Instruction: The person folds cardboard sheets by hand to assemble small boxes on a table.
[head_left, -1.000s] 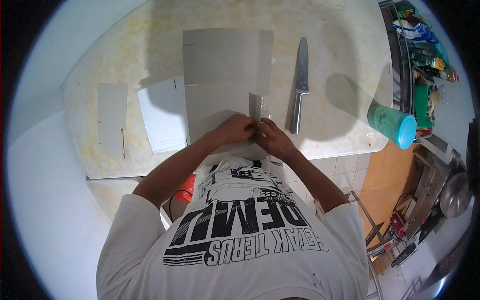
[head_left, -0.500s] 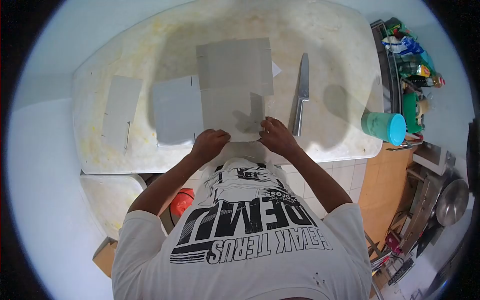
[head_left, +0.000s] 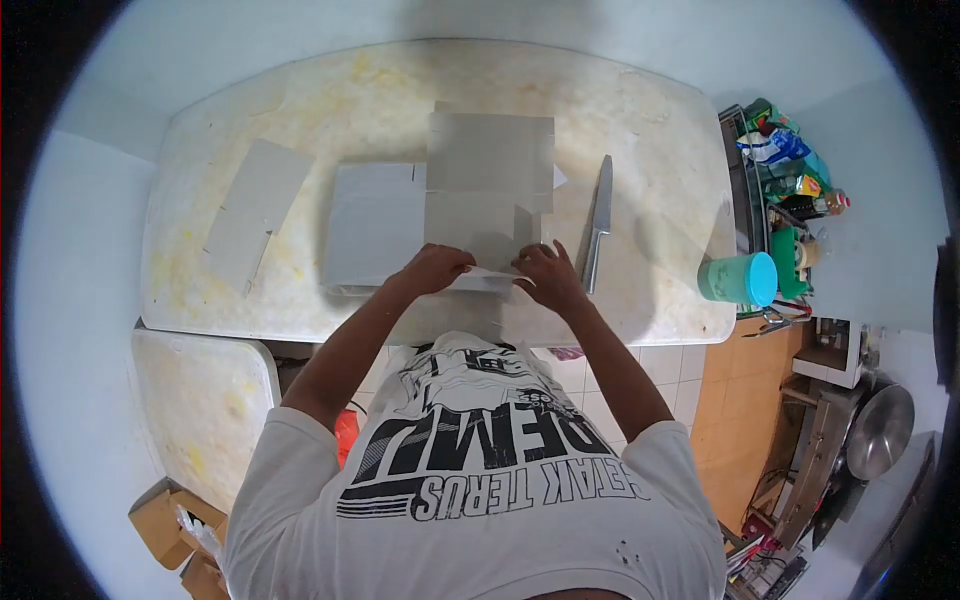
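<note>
A flat grey cardboard sheet [head_left: 490,165] with slits along its sides lies in front of me on the table. At its near edge my left hand [head_left: 438,268] is closed, fingers pinching the left part of that edge. My right hand [head_left: 548,275] grips the same edge further right, with the index finger partly raised. Between the hands a narrow strip of the edge is bent upward. Beneath and to the left is a lighter stack of cardboard [head_left: 375,225]. Right of the sheet lies a large knife [head_left: 600,220], its blade pointing away from me.
On the table's [head_left: 330,90] left side lies a cut cardboard piece [head_left: 262,200]. A turquoise-lidded container [head_left: 738,279] stands at the right edge. Beyond it is a rack with bottles and packets [head_left: 790,170]. A metal pan [head_left: 880,432] is at the lower right, an open carton [head_left: 172,520] at the lower left.
The camera view has shifted, showing more of the table's far edge. The near edge of the cardboard sheet is now bent upward between my hands, and my right index finger has lifted.
</note>
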